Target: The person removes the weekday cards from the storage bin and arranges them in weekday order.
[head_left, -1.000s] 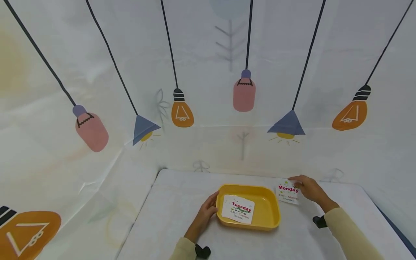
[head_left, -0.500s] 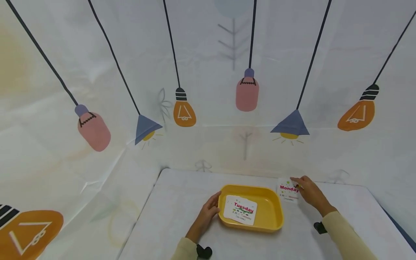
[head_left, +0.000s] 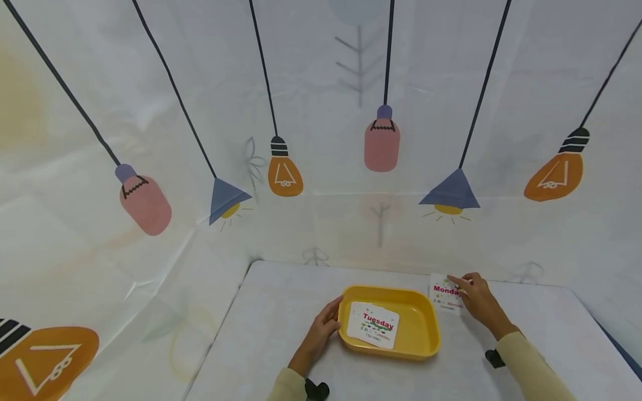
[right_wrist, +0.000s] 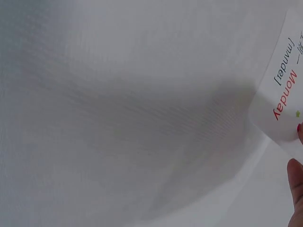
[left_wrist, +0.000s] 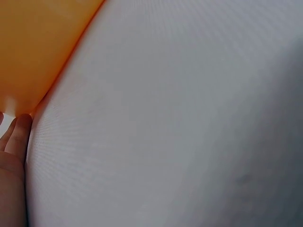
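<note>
A shallow yellow tray (head_left: 413,323) stands on the white-covered table. In its left half lies a white card (head_left: 372,326) printed "Tuesday". My left hand (head_left: 317,333) rests against the tray's left side; the left wrist view has its fingers (left_wrist: 21,135) along the outer wall. Behind and right of the tray is a white card (head_left: 441,301) printed "Monday", near the table's back edge. My right hand (head_left: 478,303) touches this card, the index finger stretched over its upper part. In the right wrist view a red-nailed finger meets the card, the thumb (right_wrist: 296,182) apart from it.
A white sheet (head_left: 321,223) with printed hanging lamps and bulbs rises behind the table (head_left: 281,295) and along its left. Dark heart-shaped pieces (head_left: 317,390) hang at both wrists. White table surface extends in front of and right of the tray.
My right fingers have shifted slightly over the "Monday" card, now covering the end of its red word. The left hand stays at the tray. The view has shifted a little.
</note>
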Motion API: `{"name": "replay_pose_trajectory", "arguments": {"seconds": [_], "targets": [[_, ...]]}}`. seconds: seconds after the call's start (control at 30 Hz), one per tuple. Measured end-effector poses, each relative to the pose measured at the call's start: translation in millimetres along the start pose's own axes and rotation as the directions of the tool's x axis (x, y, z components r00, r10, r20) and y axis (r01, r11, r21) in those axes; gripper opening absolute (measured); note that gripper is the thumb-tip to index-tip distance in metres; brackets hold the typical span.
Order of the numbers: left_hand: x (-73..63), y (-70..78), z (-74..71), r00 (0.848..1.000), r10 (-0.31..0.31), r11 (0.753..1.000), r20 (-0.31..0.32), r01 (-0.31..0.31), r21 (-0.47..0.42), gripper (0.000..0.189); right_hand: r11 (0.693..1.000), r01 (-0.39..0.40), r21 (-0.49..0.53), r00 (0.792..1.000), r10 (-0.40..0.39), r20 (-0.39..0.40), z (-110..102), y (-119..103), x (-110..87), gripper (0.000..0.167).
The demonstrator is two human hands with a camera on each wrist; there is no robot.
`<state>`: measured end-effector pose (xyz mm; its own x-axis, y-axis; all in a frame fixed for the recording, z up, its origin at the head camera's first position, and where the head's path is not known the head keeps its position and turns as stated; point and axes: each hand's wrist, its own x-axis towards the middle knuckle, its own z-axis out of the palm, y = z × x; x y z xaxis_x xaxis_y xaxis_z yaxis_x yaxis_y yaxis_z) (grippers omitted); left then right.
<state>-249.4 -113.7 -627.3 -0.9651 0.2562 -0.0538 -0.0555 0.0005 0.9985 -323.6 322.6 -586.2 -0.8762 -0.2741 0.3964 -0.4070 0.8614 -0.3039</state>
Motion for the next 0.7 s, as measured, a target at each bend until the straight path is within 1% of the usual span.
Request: {"name": "replay_pose_trajectory", "arguments": {"seconds": [0.1, 0.23, 0.33, 0.47, 0.6, 0.7], "targets": [[-0.1, 0.4, 0.4, 1.0, -0.001, 1.0, -0.001, 0.001, 0.002, 0.061, 1.0, -0.003, -0.019, 1.0, 0.003, -0.005, 2.8, -0.9, -2.0, 0.057], [-0.4, 0.7, 0.4, 1.0, -0.004, 1.0, -0.003, 0.004, 0.004, 0.061, 0.999, -0.033, -0.024, 0.999, 0.034, 0.025, 6.4, -2.6, -3.5, 0.059], [-0.8, 1.0, 0.0, 1.0, -0.008, 1.0, -0.006, 0.008, 0.001, 0.062, 0.999, -0.04, -0.021, 0.999, 0.04, 0.03, 8.4, -3.5, -4.5, 0.063], [-0.6, 1.6, -0.6, 1.0, -0.007, 1.0, -0.008, 0.007, -0.003, 0.061, 0.999, -0.034, -0.029, 0.999, 0.035, 0.022, 9.3, -3.9, -5.1, 0.063], [-0.2, 0.9, -0.8, 1.0, 0.003, 1.0, 0.003, -0.003, -0.011, 0.061, 0.999, -0.009, -0.041, 1.0, 0.009, -0.006, 11.0, -1.4, -5.1, 0.063], [0.2, 0.9, -0.4, 1.0, 0.011, 1.0, 0.004, -0.011, -0.005, 0.061, 1.0, -0.004, -0.028, 1.0, 0.004, -0.008, 11.5, 0.2, -4.1, 0.061]]}}
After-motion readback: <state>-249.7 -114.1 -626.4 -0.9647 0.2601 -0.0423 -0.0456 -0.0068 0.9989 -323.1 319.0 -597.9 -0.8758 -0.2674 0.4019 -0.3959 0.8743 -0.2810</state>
